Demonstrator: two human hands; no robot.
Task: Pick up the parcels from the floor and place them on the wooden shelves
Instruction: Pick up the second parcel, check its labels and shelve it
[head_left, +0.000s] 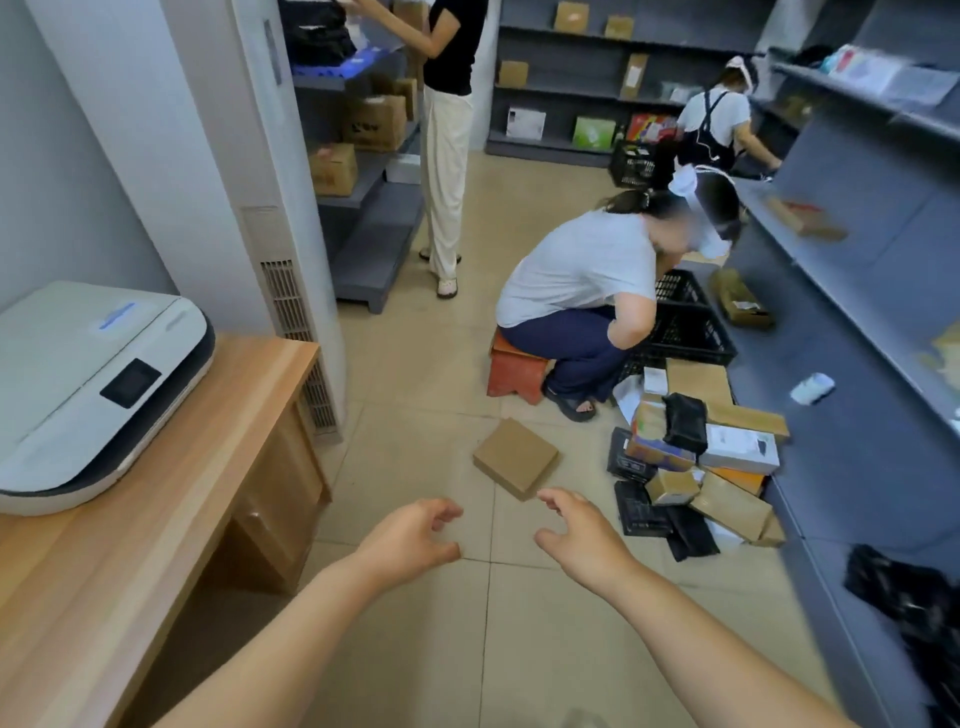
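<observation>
A flat brown cardboard parcel (515, 457) lies alone on the tiled floor, just beyond my hands. My left hand (410, 540) and my right hand (584, 535) are both stretched out above the floor with fingers curled apart, holding nothing. A heap of parcels (691, 462), brown boxes, a white box and black bags, lies on the floor against the foot of the grey shelves (852, 322) on the right. A few parcels rest on those shelves.
A person squats on a red stool (514, 371) by a black crate (685, 327). Another person stands at the far left shelving, and a third bends at the back right. A wooden desk (171, 493) with a white printer (88, 384) stands at my left.
</observation>
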